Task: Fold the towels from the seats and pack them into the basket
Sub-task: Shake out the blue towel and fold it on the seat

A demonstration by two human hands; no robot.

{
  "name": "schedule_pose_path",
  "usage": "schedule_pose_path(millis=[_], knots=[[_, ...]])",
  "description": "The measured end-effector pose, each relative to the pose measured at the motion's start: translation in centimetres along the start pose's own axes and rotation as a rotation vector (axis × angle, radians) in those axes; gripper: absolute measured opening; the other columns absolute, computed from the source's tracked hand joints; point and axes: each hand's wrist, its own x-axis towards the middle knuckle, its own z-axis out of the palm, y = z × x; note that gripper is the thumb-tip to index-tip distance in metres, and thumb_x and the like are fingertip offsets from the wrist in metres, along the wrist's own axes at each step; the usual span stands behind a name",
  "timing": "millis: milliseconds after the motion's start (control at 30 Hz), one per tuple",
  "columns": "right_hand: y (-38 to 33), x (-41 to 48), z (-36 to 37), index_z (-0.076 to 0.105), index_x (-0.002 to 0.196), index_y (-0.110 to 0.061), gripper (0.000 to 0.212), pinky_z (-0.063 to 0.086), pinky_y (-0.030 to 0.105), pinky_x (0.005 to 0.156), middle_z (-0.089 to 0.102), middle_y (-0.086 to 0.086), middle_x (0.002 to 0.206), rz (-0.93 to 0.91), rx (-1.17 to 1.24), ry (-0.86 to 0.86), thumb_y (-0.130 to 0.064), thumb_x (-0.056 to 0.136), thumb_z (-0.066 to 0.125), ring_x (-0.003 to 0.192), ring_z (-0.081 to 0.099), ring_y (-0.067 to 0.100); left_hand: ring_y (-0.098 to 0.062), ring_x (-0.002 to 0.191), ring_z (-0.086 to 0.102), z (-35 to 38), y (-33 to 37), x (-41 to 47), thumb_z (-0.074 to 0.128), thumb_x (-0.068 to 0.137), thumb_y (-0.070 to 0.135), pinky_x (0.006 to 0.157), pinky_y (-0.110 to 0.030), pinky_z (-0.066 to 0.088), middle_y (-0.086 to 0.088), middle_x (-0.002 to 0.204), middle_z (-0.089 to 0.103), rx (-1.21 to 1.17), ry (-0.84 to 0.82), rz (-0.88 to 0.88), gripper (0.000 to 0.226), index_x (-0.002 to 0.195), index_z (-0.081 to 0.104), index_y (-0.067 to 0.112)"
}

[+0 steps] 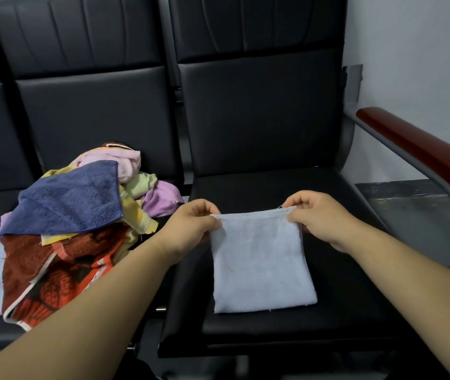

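Note:
A light blue towel (262, 261), folded into a rough square, lies on the right black seat (336, 303) with its far edge lifted. My left hand (191, 229) pinches the far left corner and my right hand (319, 218) pinches the far right corner, stretching that edge taut between them. On the middle seat to the left sits a loose pile of towels (62, 229): a dark blue one on top, with pink, yellow, purple, red-orange patterned and pale blue ones around it. No basket is in view.
The black seat backs (259, 111) rise behind. A red-brown wooden armrest (421, 154) on a grey metal frame borders the right seat. Beyond it are a white wall and grey floor (410, 204).

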Motion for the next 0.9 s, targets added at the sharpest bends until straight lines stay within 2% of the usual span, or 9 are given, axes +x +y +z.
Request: schedule_pose_path(millis=[167,300,367,567,633,700,767,833,900], knots=[[1.3,3.0,1.5,0.072,0.099,-0.024,0.020,0.057,0.029,0.076,0.076,0.001,0.093,0.027,-0.039,0.086,-0.007,0.088,0.067,0.090,0.072,0.017,-0.019,0.082,0.065,0.4,-3.0,3.6,0.065,0.091,0.006,0.075,-0.034,0.056,-0.005,0.091,0.071,0.085,0.162,-0.044,0.009,0.096,0.068,0.014],[3.3,5.1,2.7,0.071,0.090,-0.027,0.014,0.054,0.032,0.071,0.075,-0.001,0.081,0.054,-0.184,0.102,-0.014,0.086,0.066,0.080,0.070,0.019,-0.012,0.081,0.065,1.1,-5.5,5.4,0.069,0.090,0.016,0.073,-0.023,0.049,0.003,0.087,0.070,0.395,0.226,-0.029,0.012,0.094,0.064,0.026],[4.3,5.9,3.1,0.070,0.086,-0.028,0.011,0.055,0.033,0.069,0.073,-0.005,0.075,0.046,-0.287,0.087,-0.018,0.085,0.066,0.074,0.068,0.017,-0.010,0.084,0.063,1.4,-6.0,5.7,0.067,0.092,0.022,0.074,-0.024,0.046,0.009,0.089,0.067,0.574,0.230,-0.022,0.011,0.098,0.061,0.029],[5.1,7.2,3.3,0.065,0.090,-0.032,0.009,0.055,0.032,0.070,0.069,-0.008,0.080,0.005,-0.412,0.132,-0.024,0.085,0.068,0.078,0.065,0.011,-0.010,0.081,0.056,2.0,-4.9,5.0,0.062,0.091,0.022,0.070,-0.028,0.045,0.009,0.097,0.052,0.759,0.289,0.127,0.012,0.099,0.056,0.030],[5.0,7.2,3.0,0.063,0.095,-0.031,0.011,0.057,0.035,0.073,0.068,-0.009,0.084,-0.002,-0.439,0.162,-0.026,0.087,0.069,0.080,0.064,0.012,-0.007,0.080,0.056,2.4,-3.4,4.0,0.063,0.089,0.019,0.071,-0.030,0.049,0.011,0.092,0.055,0.764,0.214,0.232,0.015,0.096,0.058,0.031],[4.8,6.9,2.6,0.060,0.102,-0.031,0.014,0.056,0.037,0.074,0.063,-0.009,0.096,-0.033,-0.507,0.195,-0.026,0.090,0.067,0.085,0.062,0.014,-0.007,0.075,0.058,2.9,-2.3,2.6,0.064,0.088,0.021,0.071,-0.032,0.052,0.010,0.083,0.062,0.767,0.036,0.308,0.011,0.094,0.062,0.031],[3.9,6.1,2.3,0.060,0.098,-0.031,0.010,0.054,0.036,0.073,0.057,-0.011,0.101,-0.104,-0.583,0.214,-0.023,0.092,0.062,0.087,0.059,0.013,-0.009,0.076,0.061,3.3,-2.4,1.3,0.063,0.089,0.028,0.074,-0.033,0.053,0.009,0.082,0.067,0.827,-0.164,0.330,0.008,0.096,0.065,0.030],[2.6,4.5,2.4,0.061,0.090,-0.034,0.015,0.052,0.032,0.069,0.057,-0.013,0.096,-0.174,-0.604,0.155,-0.019,0.091,0.057,0.083,0.058,0.009,-0.007,0.091,0.062,3.3,-3.5,0.4,0.060,0.090,0.042,0.086,-0.033,0.053,0.012,0.098,0.068,0.907,-0.296,0.330,0.021,0.107,0.065,0.030],[1.9,2.2,2.8,0.061,0.088,-0.036,0.013,0.050,0.026,0.070,0.060,-0.016,0.090,-0.235,-0.602,0.022,-0.023,0.091,0.059,0.081,0.059,0.006,-0.007,0.110,0.056,2.8,-4.6,0.0,0.052,0.089,0.057,0.098,-0.034,0.048,0.016,0.117,0.061,0.959,-0.342,0.336,0.042,0.122,0.061,0.034]])
